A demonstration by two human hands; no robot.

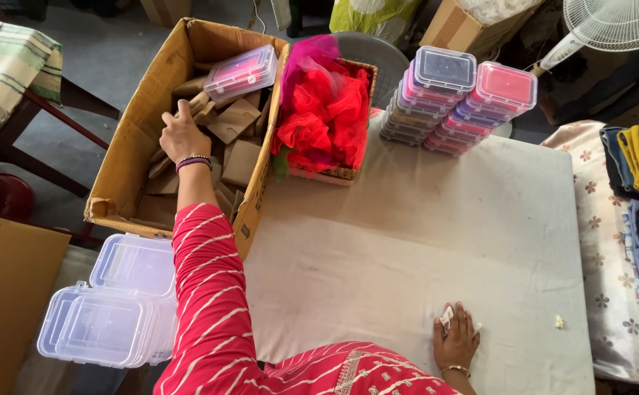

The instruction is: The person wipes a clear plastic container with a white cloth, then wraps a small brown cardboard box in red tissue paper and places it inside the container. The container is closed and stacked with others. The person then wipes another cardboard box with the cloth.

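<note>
Brown card pieces (233, 121) lie right under my left hand (182, 135), fingers bent onto them, far-left in the box (125, 157). My right hand (457, 342) rests flat on a small white thing (446, 317), near me on the worktop (407, 241).

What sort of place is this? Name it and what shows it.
Probably a small home packing workshop: two stacks of filled plastic boxes on a cloth-covered table, a carton of cardboard pieces that the left hand reaches into, and empty boxes beside it.
</note>
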